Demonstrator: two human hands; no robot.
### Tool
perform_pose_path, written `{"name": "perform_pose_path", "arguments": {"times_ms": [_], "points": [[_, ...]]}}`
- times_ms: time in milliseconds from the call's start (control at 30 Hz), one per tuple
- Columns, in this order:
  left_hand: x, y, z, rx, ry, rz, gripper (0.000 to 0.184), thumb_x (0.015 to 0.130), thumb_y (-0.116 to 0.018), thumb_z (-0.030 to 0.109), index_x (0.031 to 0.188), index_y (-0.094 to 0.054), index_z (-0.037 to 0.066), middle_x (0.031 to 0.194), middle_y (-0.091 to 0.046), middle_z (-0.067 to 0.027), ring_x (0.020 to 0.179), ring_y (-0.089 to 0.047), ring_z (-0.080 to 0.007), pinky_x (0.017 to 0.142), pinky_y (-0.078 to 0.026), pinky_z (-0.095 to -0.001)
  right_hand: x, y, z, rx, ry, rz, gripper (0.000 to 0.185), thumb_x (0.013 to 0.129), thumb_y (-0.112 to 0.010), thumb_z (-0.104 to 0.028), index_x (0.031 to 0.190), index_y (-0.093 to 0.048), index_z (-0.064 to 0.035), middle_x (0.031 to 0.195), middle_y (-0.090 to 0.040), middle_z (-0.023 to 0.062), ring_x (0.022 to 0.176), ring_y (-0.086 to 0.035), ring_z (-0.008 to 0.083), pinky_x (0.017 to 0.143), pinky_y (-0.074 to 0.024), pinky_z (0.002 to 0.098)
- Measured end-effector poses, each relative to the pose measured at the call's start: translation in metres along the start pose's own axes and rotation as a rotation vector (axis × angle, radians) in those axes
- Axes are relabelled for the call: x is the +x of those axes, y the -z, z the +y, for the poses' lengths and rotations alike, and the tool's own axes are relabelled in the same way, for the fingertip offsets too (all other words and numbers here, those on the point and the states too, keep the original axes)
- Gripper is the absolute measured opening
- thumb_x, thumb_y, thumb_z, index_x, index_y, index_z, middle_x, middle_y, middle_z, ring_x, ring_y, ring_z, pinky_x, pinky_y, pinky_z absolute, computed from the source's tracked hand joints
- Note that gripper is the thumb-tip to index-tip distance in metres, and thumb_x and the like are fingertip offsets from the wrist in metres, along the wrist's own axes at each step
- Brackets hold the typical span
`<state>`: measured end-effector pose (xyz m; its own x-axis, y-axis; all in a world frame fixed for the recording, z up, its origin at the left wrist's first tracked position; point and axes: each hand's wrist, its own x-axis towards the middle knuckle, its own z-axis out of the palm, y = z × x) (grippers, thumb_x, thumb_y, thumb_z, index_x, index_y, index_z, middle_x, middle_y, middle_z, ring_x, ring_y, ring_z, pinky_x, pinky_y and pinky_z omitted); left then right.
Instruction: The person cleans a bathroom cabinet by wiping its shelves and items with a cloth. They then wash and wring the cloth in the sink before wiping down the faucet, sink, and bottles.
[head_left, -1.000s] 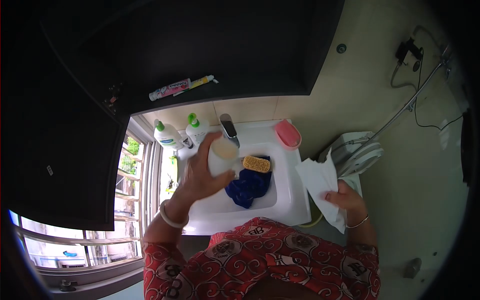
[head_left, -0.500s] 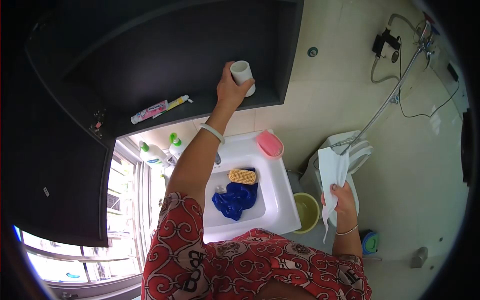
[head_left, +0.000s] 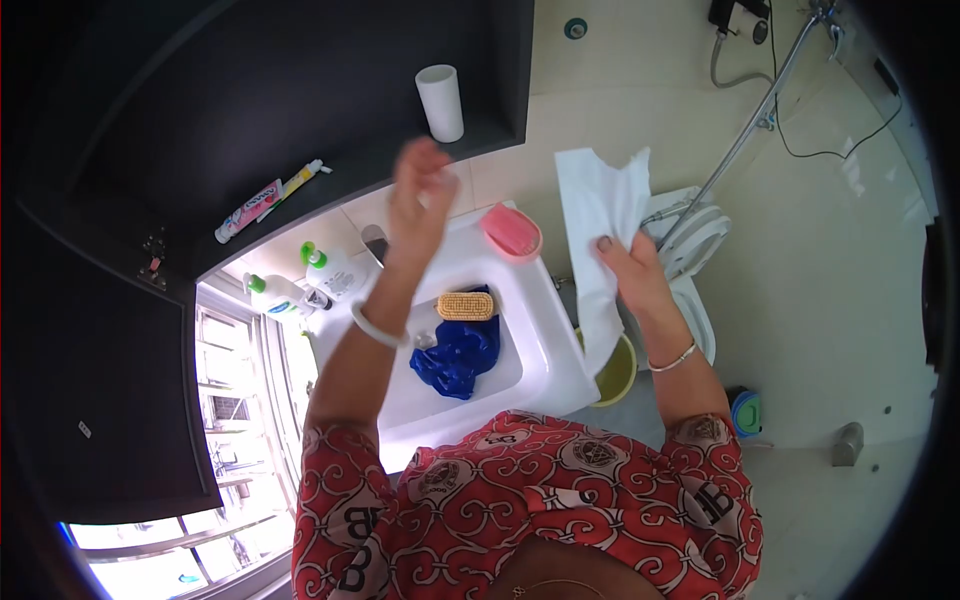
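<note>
A white cup (head_left: 441, 104) stands upright on the dark cabinet shelf. Just below it, over the shelf's front edge, is my left hand (head_left: 422, 205), slightly blurred, with its fingers loosely bent, the thumb apart and nothing in it. On the right, my right hand (head_left: 640, 272) pinches a white sheet of paper (head_left: 597, 215) with a torn top edge, which hangs down past the sink's right side. In the white sink (head_left: 540, 330), a bristled brush (head_left: 466, 306) lies against a dark blue wet cloth (head_left: 458, 355).
Toothpaste (head_left: 249, 211) and a yellow tube (head_left: 292, 189) lie on the shelf. Two pump bottles (head_left: 336, 272) (head_left: 277, 297) and a faucet (head_left: 375, 243) line the sink's back; a pink soap dish (head_left: 512, 233) sits at its corner. Right are a toilet (head_left: 690, 300) and a yellow-green bucket (head_left: 617, 372).
My left hand has put the cup on the shelf, let it go and drawn back toward the sink. My right hand has raised the paper and moved it left. The view has shifted.
</note>
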<state>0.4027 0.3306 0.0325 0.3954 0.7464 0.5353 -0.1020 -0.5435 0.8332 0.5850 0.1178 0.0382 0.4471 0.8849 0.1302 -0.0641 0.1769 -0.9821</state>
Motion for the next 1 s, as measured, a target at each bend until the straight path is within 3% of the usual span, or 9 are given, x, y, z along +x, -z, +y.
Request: {"name": "perform_pose_path", "arguments": {"times_ms": [133, 200, 333, 433, 500, 567, 800, 933, 1000], "points": [[-0.085, -0.029, 0.032, -0.239, 0.242, -0.433, 0.080, 0.076, -0.066, 0.010, 0.140, -0.019, 0.006, 0.101, -0.061, -0.0082, 0.094, -0.057, -0.0170, 0.089, -0.043, -0.0305, 0.022, -0.045, 0.003, -0.108, 0.168, -0.116, 0.031, 0.086, -0.056, -0.009, 0.115, -0.051, 0.0018, 0.095, -0.061, 0.0032, 0.086, -0.056, 0.0097, 0.075, -0.0466, 0.0252], [-0.101, -0.033, 0.044, -0.539, 0.354, -0.336, 0.080, 0.076, -0.064, 0.007, 0.141, -0.017, 0.005, 0.085, -0.062, -0.0066, 0.079, -0.057, -0.0125, 0.077, -0.045, -0.0260, 0.028, -0.064, 0.009, -0.079, 0.205, -0.170, 0.037, 0.086, -0.057, -0.007, 0.120, -0.047, 0.0011, 0.098, -0.060, 0.0046, 0.089, -0.055, 0.0104, 0.076, -0.0462, 0.0257], [-0.114, 0.008, 0.044, -0.265, 0.322, -0.125, 0.076, 0.077, -0.059, 0.002, 0.140, -0.017, 0.003, 0.057, -0.044, 0.0000, 0.056, -0.043, -0.0069, 0.057, -0.037, -0.0232, 0.031, -0.073, 0.006, -0.080, 0.070, -0.156, 0.046, 0.084, -0.059, -0.007, 0.124, -0.040, 0.0012, 0.102, -0.058, 0.0074, 0.092, -0.055, 0.0128, 0.080, -0.0455, 0.0259], [-0.122, 0.051, 0.050, -0.068, 0.213, -0.043, 0.073, 0.074, -0.058, 0.001, 0.137, -0.021, 0.005, 0.058, -0.042, -0.0033, 0.055, -0.044, -0.0103, 0.060, -0.040, -0.0247, 0.038, -0.068, 0.011, -0.108, 0.158, -0.041, 0.050, 0.080, -0.063, -0.007, 0.124, -0.041, -0.0003, 0.101, -0.057, 0.0088, 0.091, -0.055, 0.0161, 0.081, -0.0457, 0.0277], [-0.126, 0.074, 0.067, 0.098, 0.196, -0.049, 0.074, 0.074, -0.059, 0.001, 0.137, -0.021, 0.005, 0.058, -0.043, -0.0042, 0.056, -0.046, -0.0121, 0.064, -0.043, -0.0266, 0.033, -0.076, 0.006, -0.263, 0.548, 0.072, 0.053, 0.076, -0.067, -0.006, 0.123, -0.044, -0.0021, 0.097, -0.058, 0.0095, 0.086, -0.057, 0.0200, 0.079, -0.0467, 0.0307], [-0.132, 0.087, 0.086, 0.214, 0.223, -0.064, 0.075, 0.073, -0.060, 0.004, 0.137, -0.022, 0.006, 0.060, -0.046, -0.0066, 0.058, -0.054, -0.0194, 0.071, -0.047, -0.0310, 0.014, -0.104, -0.017, -0.602, 0.824, -0.247, 0.053, 0.072, -0.070, -0.007, 0.120, -0.049, -0.0041, 0.097, -0.059, 0.0114, 0.083, -0.057, 0.0241, 0.077, -0.0470, 0.0338], [-0.168, 0.106, 0.101, 0.448, -0.033, 0.014, 0.069, 0.071, -0.066, 0.014, 0.131, -0.033, 0.009, 0.087, -0.059, -0.0109, 0.086, -0.060, -0.0317, 0.079, -0.046, -0.0385, -0.020, -0.163, -0.003, -0.691, 0.313, -0.809, 0.025, 0.071, -0.071, -0.009, 0.092, -0.061, -0.0006, 0.080, -0.060, 0.0121, 0.073, -0.058, 0.0265, 0.064, -0.0450, 0.0327], [-0.186, 0.125, 0.091, 0.454, -0.007, -0.161, 0.066, 0.066, -0.074, 0.026, 0.123, -0.048, 0.006, 0.105, -0.059, -0.0153, 0.098, -0.056, -0.0342, 0.086, -0.044, -0.0415, -0.019, -0.176, -0.008, -0.447, 0.371, -0.953, 0.016, 0.078, -0.067, -0.006, 0.090, -0.061, 0.0010, 0.080, -0.058, 0.0095, 0.070, -0.055, 0.0170, 0.062, -0.0425, 0.0277], [-0.198, 0.139, 0.090, 0.325, 0.287, -0.273, 0.046, 0.070, -0.072, 0.027, 0.107, -0.060, 0.002, 0.096, -0.063, -0.0145, 0.090, -0.060, -0.0285, 0.082, -0.046, -0.0365, -0.015, -0.180, -0.007, -0.315, 0.353, -0.987, 0.013, 0.080, -0.065, -0.003, 0.092, -0.061, 0.0023, 0.081, -0.056, 0.0059, 0.072, -0.051, 0.0120, 0.062, -0.0414, 0.0255]]}}
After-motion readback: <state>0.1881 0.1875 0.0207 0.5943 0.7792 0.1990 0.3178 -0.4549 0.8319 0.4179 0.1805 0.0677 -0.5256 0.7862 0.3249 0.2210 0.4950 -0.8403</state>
